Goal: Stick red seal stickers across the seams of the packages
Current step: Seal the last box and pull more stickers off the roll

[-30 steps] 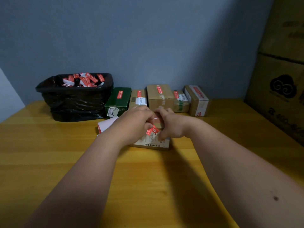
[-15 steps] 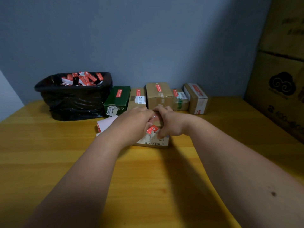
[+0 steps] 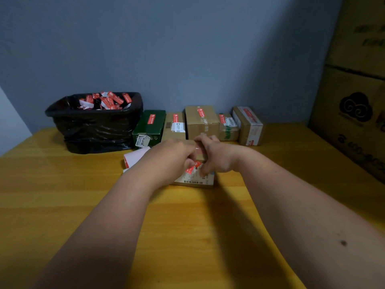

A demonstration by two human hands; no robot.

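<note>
A small brown package (image 3: 195, 180) with a barcode label lies on the wooden table (image 3: 62, 195) in front of me. Both hands are curled over its top. My left hand (image 3: 173, 157) and my right hand (image 3: 216, 159) pinch a red seal sticker (image 3: 192, 168) between them, just above the label. Whether the sticker touches the package is hidden by my fingers. Behind stands a row of packages (image 3: 201, 122), each with a red sticker on top.
A bin lined with a black bag (image 3: 93, 126) holds several red and white sticker scraps at the back left. A white and red sheet (image 3: 134, 158) lies left of my hands. Large cardboard boxes (image 3: 354, 101) rise on the right. A blue wall is behind.
Both hands stayed together over the package, shifting only slightly. The red sticker remains pinched between them.
</note>
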